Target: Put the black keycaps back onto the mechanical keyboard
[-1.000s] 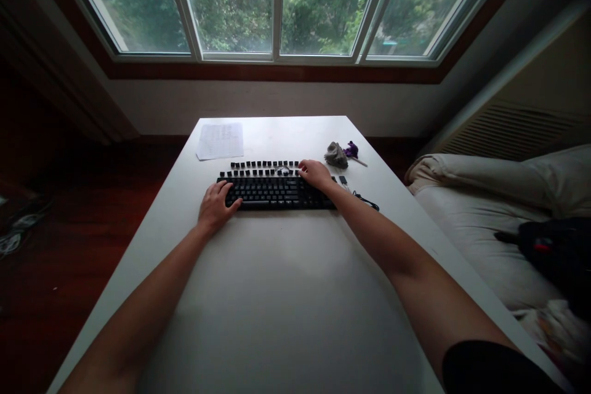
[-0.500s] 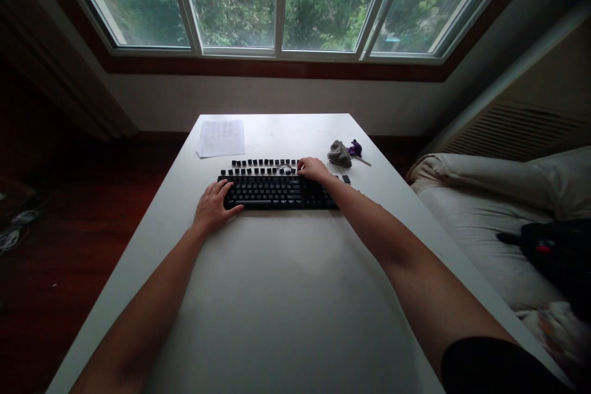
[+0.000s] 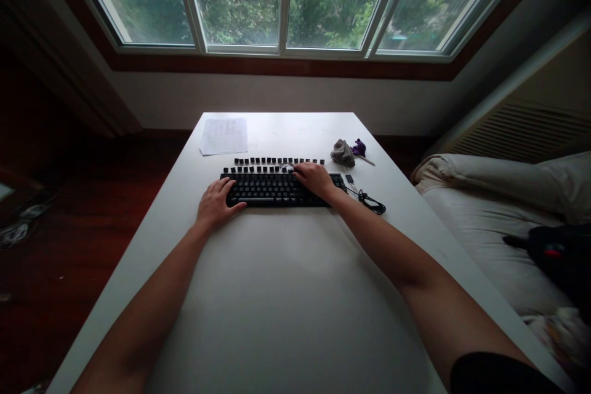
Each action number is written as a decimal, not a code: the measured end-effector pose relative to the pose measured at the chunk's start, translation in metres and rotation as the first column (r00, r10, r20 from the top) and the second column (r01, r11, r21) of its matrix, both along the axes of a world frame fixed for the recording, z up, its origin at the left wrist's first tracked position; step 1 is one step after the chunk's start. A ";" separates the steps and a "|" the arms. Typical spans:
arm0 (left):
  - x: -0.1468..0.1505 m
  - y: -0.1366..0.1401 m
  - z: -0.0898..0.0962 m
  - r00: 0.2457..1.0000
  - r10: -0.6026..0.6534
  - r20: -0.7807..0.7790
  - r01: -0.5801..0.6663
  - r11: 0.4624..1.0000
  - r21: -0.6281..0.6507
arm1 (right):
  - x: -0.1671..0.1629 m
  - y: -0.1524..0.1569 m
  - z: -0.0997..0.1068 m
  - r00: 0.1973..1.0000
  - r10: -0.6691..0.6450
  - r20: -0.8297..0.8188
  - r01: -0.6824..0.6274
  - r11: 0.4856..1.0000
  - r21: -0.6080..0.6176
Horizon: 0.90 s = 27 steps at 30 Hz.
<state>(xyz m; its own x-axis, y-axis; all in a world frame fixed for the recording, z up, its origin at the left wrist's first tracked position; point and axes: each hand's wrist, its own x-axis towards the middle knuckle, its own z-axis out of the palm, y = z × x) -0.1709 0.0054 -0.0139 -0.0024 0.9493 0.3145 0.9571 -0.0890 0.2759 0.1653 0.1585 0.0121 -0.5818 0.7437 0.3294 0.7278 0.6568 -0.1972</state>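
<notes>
A black keyboard (image 3: 263, 191) lies crosswise on the white table. My left hand (image 3: 216, 202) grips its left end, fingers over the back corner and thumb along the front edge. Over the back right part of the keyboard is my right hand (image 3: 314, 178), its fingers bent and drawn together. Whatever the fingertips hold is hidden. Behind the keyboard, loose black keycaps (image 3: 258, 168) stand in two rows. A small clear or wire-like item (image 3: 286, 167) sits among them, close to my right fingertips.
A printed paper sheet (image 3: 225, 136) lies at the table's back left. At the back right are a grey cloth (image 3: 343, 152) and a purple item (image 3: 359, 148) with a pale stick. A coiled black cable (image 3: 372, 204) and a small dark piece (image 3: 349, 178) lie right of the keyboard.
My right hand has shifted left and slightly nearer along the keyboard's back edge, uncovering keycaps at the rear row's right end and the cable. My left hand keeps its place.
</notes>
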 end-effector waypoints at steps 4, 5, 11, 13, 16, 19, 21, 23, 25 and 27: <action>-0.002 0.001 -0.002 1.000 -0.015 -0.004 0.015 1.000 0.020 | 0.000 -0.006 0.000 0.995 0.088 0.039 -0.091 0.993 0.073; -0.002 0.001 -0.002 1.000 -0.019 -0.005 0.019 1.000 0.025 | 0.000 -0.006 0.001 0.994 0.102 0.046 -0.106 0.990 0.088; -0.005 0.002 -0.005 0.999 -0.032 0.003 0.032 0.999 0.026 | -0.001 -0.009 0.000 0.987 0.153 0.038 -0.156 0.983 0.098; -0.005 0.002 -0.005 0.999 -0.035 0.006 0.035 0.999 0.028 | -0.001 -0.010 -0.001 0.985 0.168 0.043 -0.171 0.981 0.094; -0.006 0.002 -0.006 0.999 -0.035 0.001 0.035 0.999 0.029 | -0.002 -0.011 -0.002 0.982 0.183 0.044 -0.186 0.979 0.086; -0.007 0.002 -0.007 0.999 -0.038 -0.008 0.038 0.999 0.031 | -0.003 -0.011 -0.002 0.983 0.178 0.036 -0.180 0.980 0.079; -0.007 0.003 -0.008 0.999 -0.037 -0.009 0.038 0.999 0.034 | -0.005 -0.011 -0.003 0.983 0.178 0.037 -0.180 0.981 0.073; -0.007 0.003 -0.008 0.999 -0.036 -0.008 0.036 0.999 0.035 | -0.006 -0.010 -0.004 0.982 0.185 0.034 -0.186 0.981 0.062; -0.007 0.003 -0.008 0.999 -0.037 -0.010 0.037 0.999 0.036 | -0.007 -0.008 -0.005 0.982 0.189 0.009 -0.190 0.981 0.046; -0.007 0.003 -0.008 0.999 -0.039 -0.010 0.040 0.999 0.036 | -0.009 -0.004 -0.008 0.981 0.190 -0.044 -0.189 0.982 0.022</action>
<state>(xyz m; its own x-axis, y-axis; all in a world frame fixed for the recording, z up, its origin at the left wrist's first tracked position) -0.1784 0.0088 -0.0220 0.0377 0.9367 0.3481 0.9550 -0.1363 0.2635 0.1564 0.1547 0.0040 -0.6959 0.6149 0.3709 0.5803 0.7858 -0.2140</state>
